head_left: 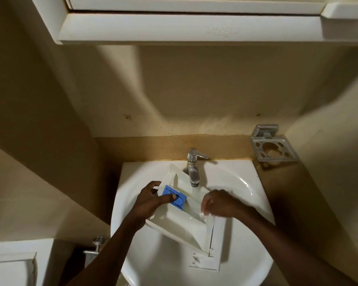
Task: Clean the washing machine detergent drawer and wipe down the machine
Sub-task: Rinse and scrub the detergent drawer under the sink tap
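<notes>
Two hands on my feed, both bare: left hand [151,198] and right hand [219,203]. The left forearm [116,240] is bare skin right down to the bottom edge of the frame, and so is the right forearm [287,236]. I can make out a short thumbnail [174,196] on the left. The right hand's fingertips are slightly blurred, so I can't tell more there.
</notes>
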Motion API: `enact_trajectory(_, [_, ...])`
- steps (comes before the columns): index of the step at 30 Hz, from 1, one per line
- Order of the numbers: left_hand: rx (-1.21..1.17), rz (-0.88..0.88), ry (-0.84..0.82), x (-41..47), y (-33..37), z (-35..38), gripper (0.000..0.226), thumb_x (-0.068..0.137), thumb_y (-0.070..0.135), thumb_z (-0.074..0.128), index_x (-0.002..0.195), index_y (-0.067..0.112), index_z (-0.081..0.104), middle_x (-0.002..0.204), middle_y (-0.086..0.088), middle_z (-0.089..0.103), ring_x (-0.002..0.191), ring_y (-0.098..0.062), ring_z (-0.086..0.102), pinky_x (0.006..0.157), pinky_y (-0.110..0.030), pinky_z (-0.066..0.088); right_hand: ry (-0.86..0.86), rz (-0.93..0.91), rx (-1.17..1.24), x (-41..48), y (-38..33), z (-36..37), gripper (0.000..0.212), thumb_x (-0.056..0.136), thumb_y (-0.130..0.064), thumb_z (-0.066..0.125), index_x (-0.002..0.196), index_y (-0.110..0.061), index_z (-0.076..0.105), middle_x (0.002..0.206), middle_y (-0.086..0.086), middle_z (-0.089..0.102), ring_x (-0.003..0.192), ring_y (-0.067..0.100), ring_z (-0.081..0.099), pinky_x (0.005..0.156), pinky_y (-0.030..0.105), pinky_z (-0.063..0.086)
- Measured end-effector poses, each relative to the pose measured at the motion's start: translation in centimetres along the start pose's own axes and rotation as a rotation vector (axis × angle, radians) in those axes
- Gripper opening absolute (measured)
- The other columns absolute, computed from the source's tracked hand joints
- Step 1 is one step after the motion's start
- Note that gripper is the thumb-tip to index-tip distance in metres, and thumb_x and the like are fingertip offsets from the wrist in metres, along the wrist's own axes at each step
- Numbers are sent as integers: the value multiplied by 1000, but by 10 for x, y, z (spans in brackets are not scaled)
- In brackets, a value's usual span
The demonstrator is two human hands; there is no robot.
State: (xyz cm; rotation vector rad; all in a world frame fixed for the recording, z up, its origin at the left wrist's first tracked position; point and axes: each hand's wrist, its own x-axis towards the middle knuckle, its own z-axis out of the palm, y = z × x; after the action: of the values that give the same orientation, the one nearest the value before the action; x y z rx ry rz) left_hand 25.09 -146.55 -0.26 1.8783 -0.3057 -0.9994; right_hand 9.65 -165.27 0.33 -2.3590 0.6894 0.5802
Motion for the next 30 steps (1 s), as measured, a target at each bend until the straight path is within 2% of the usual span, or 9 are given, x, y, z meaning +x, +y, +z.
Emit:
enact_trajectory(3, [-20, -5, 6, -2, -3, -2, 65, 64, 45, 86, 120, 30, 57, 108, -3, 66, 93, -25, 68, 69, -35, 60, 142, 32, 100, 12, 4, -10, 32, 84, -7, 48, 92, -31, 67, 111, -6, 68, 103, 13, 62, 85, 18, 48])
enact_trajectory(5, [-28, 0, 21, -4, -4, -2, 60, 69, 39, 86, 120, 28, 57, 107, -2, 66, 93, -24, 68, 71, -36, 60, 53, 11, 57, 13, -2, -5, 39, 88, -9, 46, 116, -29, 63, 125, -5, 62, 114, 16, 57, 89, 20, 44])
enact_trajectory(9, [-34, -10, 58, -5, -8, -3, 72, 52, 49, 83, 117, 26, 59, 109, -2, 66, 94, -22, 67, 74, -36, 60, -95, 0, -124, -9, -16, 8, 52, 93, -19, 44, 144, -26, 39, 143, 9, 46, 128, 28, 46, 100, 31, 40])
enact_trajectory(14, [-28, -9, 87, -6, -8, -4, 72, 52, 49, 83, 116, 26, 59, 111, -4, 66, 94, -23, 66, 74, -35, 59, -125, -25, -345, -72, -52, 41, 30, 93, -20, 43, 119, -6, 53, 125, 18, 52, 116, 34, 53, 94, 36, 43])
enact_trajectory(19, [-9, -2, 78, -9, 0, -1, 64, 63, 42, 88, 116, 26, 56, 106, -2, 64, 91, -20, 65, 70, -33, 57, -242, -10, -107, -57, -30, 27, 19, 77, -17, 53, 88, -27, 65, 95, -9, 64, 97, 15, 63, 85, 25, 51])
enact_trajectory(23, [10, -5, 67, -11, 2, 0, 68, 55, 48, 86, 112, 26, 56, 102, -3, 67, 93, -26, 68, 78, -43, 61, 0, -76, -309, -25, -2, 12, 29, 80, -10, 48, 105, -10, 64, 117, 7, 60, 110, 24, 56, 96, 30, 45])
enact_trajectory(27, [6, -12, 93, -17, 1, -2, 64, 58, 44, 87, 109, 25, 55, 99, -3, 66, 88, -23, 67, 68, -35, 57, 127, -90, -462, -22, 7, 27, 56, 86, -13, 47, 140, -14, 36, 148, 7, 35, 136, 25, 33, 115, 34, 22])
enact_trajectory(28, [12, -13, 105, -19, 1, -3, 60, 63, 41, 88, 110, 24, 54, 98, -2, 65, 87, -21, 66, 65, -32, 53, 120, -91, -514, -29, 3, 35, 60, 86, -13, 48, 143, -12, 31, 148, 9, 35, 137, 26, 33, 117, 37, 19])
enact_trajectory(30, [16, -19, 126, -20, 0, -4, 55, 68, 35, 87, 110, 22, 54, 97, -4, 65, 85, -21, 66, 63, -29, 51, 135, -109, -578, -45, -9, 52, 53, 87, -15, 50, 137, -7, 35, 137, 11, 47, 127, 28, 45, 110, 38, 29])
